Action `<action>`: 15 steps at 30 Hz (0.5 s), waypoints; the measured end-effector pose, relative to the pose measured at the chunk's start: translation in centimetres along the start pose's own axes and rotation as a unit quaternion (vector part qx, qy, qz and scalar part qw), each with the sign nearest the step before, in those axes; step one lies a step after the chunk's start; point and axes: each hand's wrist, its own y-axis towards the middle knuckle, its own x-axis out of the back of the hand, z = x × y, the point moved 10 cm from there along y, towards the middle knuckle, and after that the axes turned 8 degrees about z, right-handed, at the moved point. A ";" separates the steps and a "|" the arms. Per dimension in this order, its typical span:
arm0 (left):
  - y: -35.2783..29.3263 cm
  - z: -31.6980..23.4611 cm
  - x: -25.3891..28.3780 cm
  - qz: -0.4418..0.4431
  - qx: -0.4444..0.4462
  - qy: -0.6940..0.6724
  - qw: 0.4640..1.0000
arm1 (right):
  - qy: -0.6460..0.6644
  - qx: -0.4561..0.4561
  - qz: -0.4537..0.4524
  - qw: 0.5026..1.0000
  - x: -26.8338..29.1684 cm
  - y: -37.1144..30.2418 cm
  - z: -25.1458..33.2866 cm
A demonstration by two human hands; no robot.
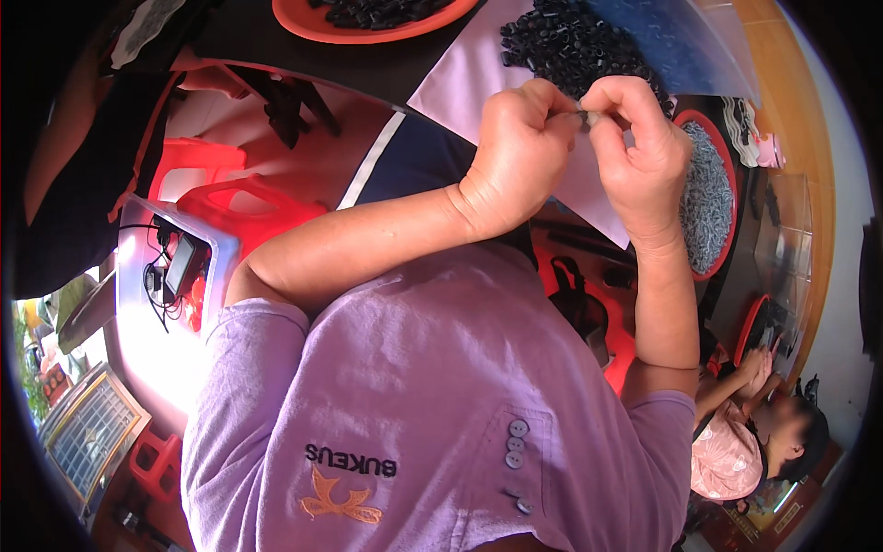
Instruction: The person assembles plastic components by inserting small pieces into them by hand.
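My left hand (520,152) and my right hand (635,152) meet fingertip to fingertip above a pale lilac sheet (469,74). Between the fingers of both hands sits one small grey part (586,114), mostly hidden by the fingers. Just beyond the hands lies a heap of small black tube-shaped parts (570,46) on that sheet. To the right of my right hand stands a red-rimmed tray (731,166) filled with small grey parts (704,198). My forearms come up from a lilac short-sleeved shirt.
An orange tray (368,28) with black parts lies at the top. A clear plastic bag (681,46) covers the top right. Red plastic stools (239,198) stand at the left. Another person (754,432) in pink sits at the lower right beside another red tray (750,322).
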 end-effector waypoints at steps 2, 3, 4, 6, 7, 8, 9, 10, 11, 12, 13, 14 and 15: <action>-0.2 0.1 0.0 -0.013 -0.018 0.006 1.000 | -0.021 0.044 0.010 0.999 -0.1 0.3 0.7; -0.3 -0.3 0.2 -0.024 -0.043 0.017 0.999 | -0.038 0.062 0.021 0.997 -0.2 0.4 1.0; -0.3 -0.2 0.2 -0.024 -0.043 0.016 0.999 | -0.041 0.080 0.016 0.996 0.0 0.4 1.4; -0.4 -0.3 0.2 -0.015 -0.049 0.018 0.999 | 0.132 -0.044 0.043 0.989 -0.2 0.6 -1.5; -0.4 -0.2 0.2 -0.013 -0.041 0.019 0.999 | 0.170 -0.066 0.044 0.982 -0.3 0.7 -2.0; -0.3 -0.2 0.2 -0.008 -0.038 0.009 0.999 | 0.168 -0.053 0.054 0.983 -0.4 0.7 -1.6; -0.3 -0.1 0.2 -0.002 -0.035 -0.001 0.999 | 0.112 -0.029 0.054 0.992 -0.2 0.8 -0.9; -0.2 -0.1 0.2 -0.003 -0.034 0.000 0.999 | 0.057 -0.005 0.053 0.997 -0.1 0.9 -0.3; -0.2 0.2 0.2 -0.002 -0.018 -0.011 1.000 | 0.058 -0.006 0.053 0.997 -0.2 1.0 -0.3; -0.1 0.6 0.3 -0.001 -0.002 -0.021 1.000 | -0.013 0.063 0.053 0.997 -0.2 1.0 1.3; -0.1 0.7 0.3 -0.002 -0.001 -0.021 1.000 | -0.082 0.112 0.055 0.989 -0.4 0.9 2.3; -0.1 0.5 0.2 -0.003 -0.019 -0.018 1.000 | -0.121 0.147 0.060 0.980 -0.7 0.8 3.1; -0.2 0.2 0.2 -0.003 -0.037 -0.016 0.999 | -0.126 0.165 0.058 0.977 -0.8 0.7 3.4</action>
